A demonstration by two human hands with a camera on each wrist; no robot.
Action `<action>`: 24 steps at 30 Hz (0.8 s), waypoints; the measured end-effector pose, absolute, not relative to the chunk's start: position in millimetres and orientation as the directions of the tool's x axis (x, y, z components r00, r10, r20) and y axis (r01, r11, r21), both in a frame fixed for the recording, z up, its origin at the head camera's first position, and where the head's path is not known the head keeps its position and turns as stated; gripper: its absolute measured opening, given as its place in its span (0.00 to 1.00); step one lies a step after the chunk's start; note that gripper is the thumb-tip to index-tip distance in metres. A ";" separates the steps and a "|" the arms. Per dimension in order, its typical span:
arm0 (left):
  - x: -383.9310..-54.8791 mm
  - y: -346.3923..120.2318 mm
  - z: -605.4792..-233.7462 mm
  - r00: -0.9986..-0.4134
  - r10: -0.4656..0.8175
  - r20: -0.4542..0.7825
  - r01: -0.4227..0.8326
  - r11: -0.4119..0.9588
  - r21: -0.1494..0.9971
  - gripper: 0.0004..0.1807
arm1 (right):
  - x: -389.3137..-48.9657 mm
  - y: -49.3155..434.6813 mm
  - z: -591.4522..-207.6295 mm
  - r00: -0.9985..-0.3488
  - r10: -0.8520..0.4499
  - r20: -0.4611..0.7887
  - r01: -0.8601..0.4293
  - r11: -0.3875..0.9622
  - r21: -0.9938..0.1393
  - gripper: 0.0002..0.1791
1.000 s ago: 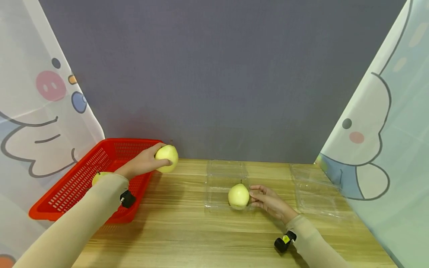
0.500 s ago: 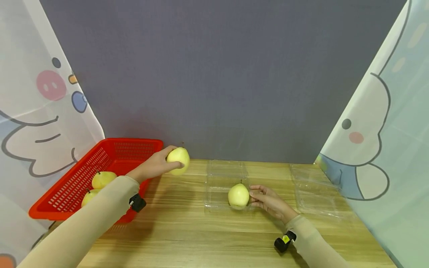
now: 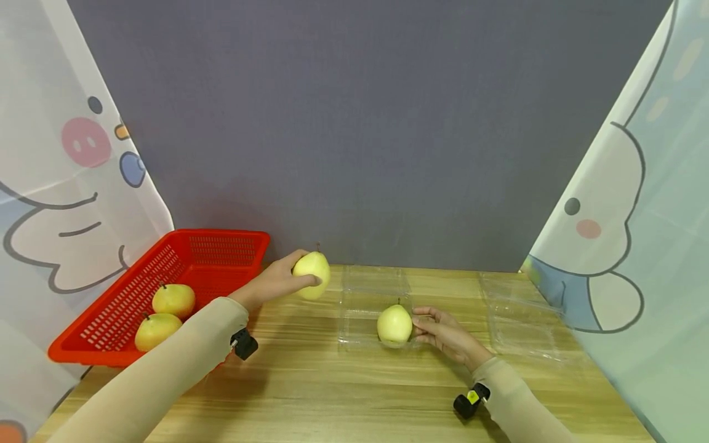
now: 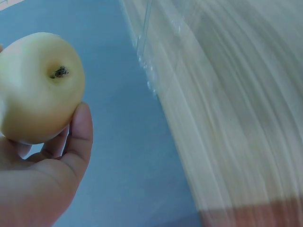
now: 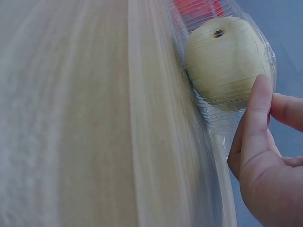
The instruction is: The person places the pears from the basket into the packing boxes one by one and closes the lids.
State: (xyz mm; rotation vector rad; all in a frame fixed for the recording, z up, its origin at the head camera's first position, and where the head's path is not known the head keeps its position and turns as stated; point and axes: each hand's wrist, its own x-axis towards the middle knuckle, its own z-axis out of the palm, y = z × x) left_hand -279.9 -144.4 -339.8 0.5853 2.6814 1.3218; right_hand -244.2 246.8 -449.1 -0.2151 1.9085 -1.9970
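Note:
My left hand (image 3: 277, 282) grips a pale yellow pear (image 3: 312, 275) by its sides, stem up, in the air between the red basket and a clear plastic container (image 3: 357, 323). In the left wrist view the pear's (image 4: 40, 94) underside shows, with fingers and thumb curled around it. Another pear (image 3: 394, 324) sits upright in the container's front right part. At that container's right side, my right hand (image 3: 443, 333) pinches the edge beside this pear. The right wrist view shows the fingers (image 5: 259, 113) right against the ribbed clear wall.
A red basket (image 3: 221, 232) on the left holds two yellow pears (image 3: 173, 300). Another clear plastic container (image 3: 523, 326) lies to the right on the wooden table (image 3: 332, 394). A grey panel (image 3: 354, 135) stands behind, with printed cloths at both sides.
My left hand has carried its pear rightward from the basket's edge and slightly down, toward the middle container. More of the basket's pears now shows. The right hand stays at the container.

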 end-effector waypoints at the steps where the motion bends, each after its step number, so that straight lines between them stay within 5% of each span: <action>1: -279.7 -142.3 -341.1 -0.921 0.382 0.077 0.290 0.542 0.789 0.31 | -244.3 246.9 -449.4 -0.921 -0.364 -0.141 0.157 -0.014 -0.988 0.31; 24: -274.8 -90.9 -369.4 -0.912 0.403 0.074 0.276 0.471 0.838 0.39 | -243.8 246.0 -449.1 -0.921 -0.365 -0.138 0.158 -0.025 -0.987 0.29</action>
